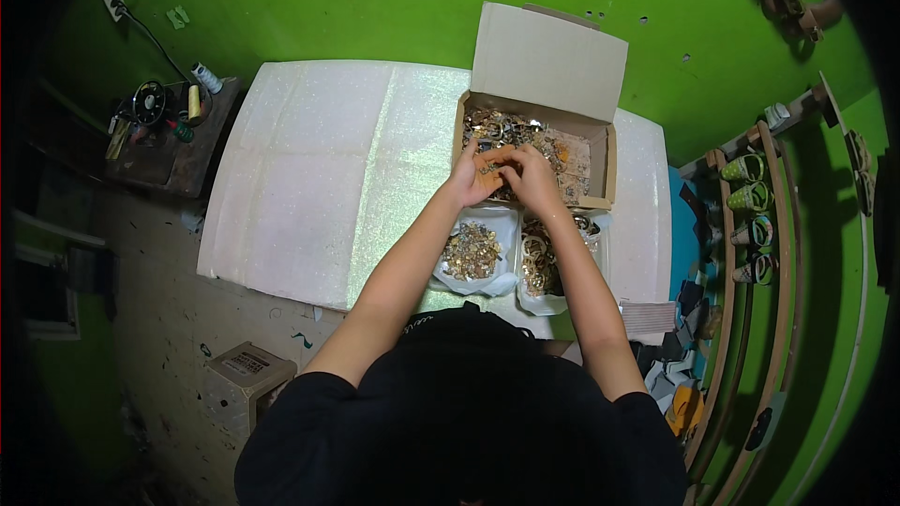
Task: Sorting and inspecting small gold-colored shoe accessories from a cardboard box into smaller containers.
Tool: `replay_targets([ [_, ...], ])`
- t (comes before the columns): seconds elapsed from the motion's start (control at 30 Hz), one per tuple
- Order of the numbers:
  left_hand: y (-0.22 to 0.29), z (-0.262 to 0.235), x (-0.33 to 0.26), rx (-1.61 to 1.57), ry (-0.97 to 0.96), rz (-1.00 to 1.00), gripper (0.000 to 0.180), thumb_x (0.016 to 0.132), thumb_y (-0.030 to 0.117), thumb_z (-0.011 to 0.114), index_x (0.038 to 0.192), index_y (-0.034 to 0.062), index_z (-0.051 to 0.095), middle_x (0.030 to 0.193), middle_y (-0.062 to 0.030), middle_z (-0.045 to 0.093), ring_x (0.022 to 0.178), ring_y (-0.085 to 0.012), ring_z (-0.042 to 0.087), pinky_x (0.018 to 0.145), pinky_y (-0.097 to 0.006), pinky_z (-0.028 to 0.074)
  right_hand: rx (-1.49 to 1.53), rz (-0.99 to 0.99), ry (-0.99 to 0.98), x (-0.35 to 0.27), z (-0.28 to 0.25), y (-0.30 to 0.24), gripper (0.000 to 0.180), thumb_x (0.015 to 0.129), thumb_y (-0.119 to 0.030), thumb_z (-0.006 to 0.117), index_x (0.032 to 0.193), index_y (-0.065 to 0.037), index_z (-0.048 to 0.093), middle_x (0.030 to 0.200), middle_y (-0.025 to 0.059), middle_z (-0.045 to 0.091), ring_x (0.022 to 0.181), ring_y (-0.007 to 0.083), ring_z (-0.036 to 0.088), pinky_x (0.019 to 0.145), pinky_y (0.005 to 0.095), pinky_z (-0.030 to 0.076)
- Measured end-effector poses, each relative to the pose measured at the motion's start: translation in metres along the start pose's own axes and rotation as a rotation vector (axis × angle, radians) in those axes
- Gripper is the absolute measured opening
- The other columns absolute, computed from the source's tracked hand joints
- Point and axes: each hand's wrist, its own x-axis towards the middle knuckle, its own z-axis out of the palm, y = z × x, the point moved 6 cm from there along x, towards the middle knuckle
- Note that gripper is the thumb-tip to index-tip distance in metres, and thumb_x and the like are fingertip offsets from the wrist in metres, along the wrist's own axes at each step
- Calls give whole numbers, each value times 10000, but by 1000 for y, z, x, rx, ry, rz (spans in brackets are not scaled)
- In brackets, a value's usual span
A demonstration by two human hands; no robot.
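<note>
cardboard box (600, 145) of metal trinkets (511, 128), hands (506, 178) inside

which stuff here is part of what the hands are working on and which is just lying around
In hand:
- open cardboard box of small metal fittings
- left hand and right hand, together over the box with small pieces between them
- two clear plastic bags of metal pieces
- white glittery sheet

Lying about:
- thread spools on the dark side table
- small cardboard carton on the floor
- shoes on the curved wooden rack
</note>
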Motion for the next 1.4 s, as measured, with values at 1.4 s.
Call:
replay_targets([
  [1.4,-5,-2,3,30,-116,-48,388,882,293,387,1103,-21,443,1031,-147,528,910,-241,558,763,-325,492,1017,493,25,-13,26,50,98,786,-82,541,808,6,578,715,36,581,577,78,509,530,182,425],
])
